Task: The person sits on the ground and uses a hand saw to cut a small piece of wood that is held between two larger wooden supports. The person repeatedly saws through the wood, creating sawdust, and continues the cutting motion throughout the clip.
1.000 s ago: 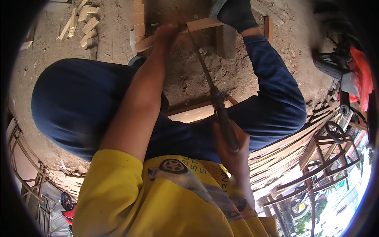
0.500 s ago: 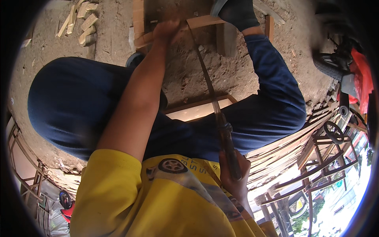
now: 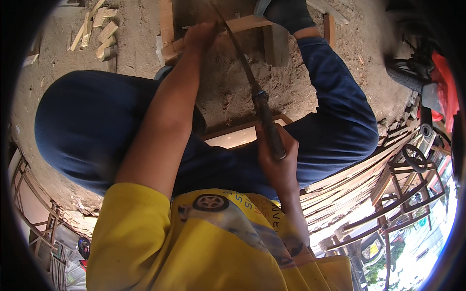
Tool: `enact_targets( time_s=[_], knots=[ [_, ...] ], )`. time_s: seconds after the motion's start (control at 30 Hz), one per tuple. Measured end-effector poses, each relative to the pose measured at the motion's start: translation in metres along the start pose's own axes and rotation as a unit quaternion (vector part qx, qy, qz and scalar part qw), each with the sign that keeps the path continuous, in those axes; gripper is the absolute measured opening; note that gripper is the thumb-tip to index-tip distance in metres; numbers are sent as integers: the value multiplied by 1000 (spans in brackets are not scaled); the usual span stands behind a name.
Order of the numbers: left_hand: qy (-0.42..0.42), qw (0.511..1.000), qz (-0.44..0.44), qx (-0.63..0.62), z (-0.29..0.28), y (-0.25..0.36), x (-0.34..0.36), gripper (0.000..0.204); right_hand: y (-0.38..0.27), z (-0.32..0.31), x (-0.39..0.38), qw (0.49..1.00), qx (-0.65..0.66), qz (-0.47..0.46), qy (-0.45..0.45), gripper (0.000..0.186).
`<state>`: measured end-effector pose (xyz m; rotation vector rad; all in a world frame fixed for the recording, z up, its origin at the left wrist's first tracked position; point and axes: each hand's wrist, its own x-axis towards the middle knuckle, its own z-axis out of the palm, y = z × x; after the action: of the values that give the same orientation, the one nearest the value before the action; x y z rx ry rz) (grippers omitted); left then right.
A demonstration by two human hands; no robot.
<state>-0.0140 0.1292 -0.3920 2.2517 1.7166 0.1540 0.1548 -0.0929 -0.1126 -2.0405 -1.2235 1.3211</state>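
My right hand (image 3: 280, 153) is wrapped round the dark handle of a hand saw (image 3: 262, 109), seen almost edge-on. Its long thin blade runs forward and slightly left, past my left hand. My left hand (image 3: 201, 35) is closed at a pale wooden strip (image 3: 245, 23), close to where the strip meets another piece of wood (image 3: 167, 29). Its fingers are dark and partly blurred. Where the blade touches the wood is hard to make out. My sandalled foot (image 3: 286, 14) stands at the right end of the strip.
Wood offcuts (image 3: 104, 31) lie on the dirt floor at the far left. A wooden block (image 3: 275, 46) sits under the strip. Below my legs lies a wood-edged panel (image 3: 238, 138). Stacked slats (image 3: 340, 194), a metal frame (image 3: 403, 194) and a red sheet (image 3: 442, 87) are at the right.
My right hand has pushed the hand saw forward and a little left, away from my body. My left hand stays at nearly the same place on the wood.
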Motion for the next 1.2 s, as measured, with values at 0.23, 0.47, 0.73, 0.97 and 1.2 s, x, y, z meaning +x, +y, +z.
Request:
enact_targets(
  time_s=[0.23, 0.47, 0.73, 0.97, 1.2],
  knots=[
    [-1, 1000, -18, 3, 11, -2, -10, 43, -14, -4, 5, 998, -19, -57, 5, 19],
    [7, 999, 26, 31, -4, -12, 5, 42, 7, -14, 16, 1000, 17, -25, -11, 17],
    [9, 998, 38, 54, -17, -15, 10, 20, 21, -23, -59, 1000, 4, 17, 19, 8],
    [-48, 998, 1, 28, -36, -6, 14, 24, 12, -3, 11, 998, 38, -49, 20, 17],
    [-82, 996, -1, -41, -45, 6, 5, 34, 17, -4, 10, 998, 20, -49, 30, 26]
  ],
)
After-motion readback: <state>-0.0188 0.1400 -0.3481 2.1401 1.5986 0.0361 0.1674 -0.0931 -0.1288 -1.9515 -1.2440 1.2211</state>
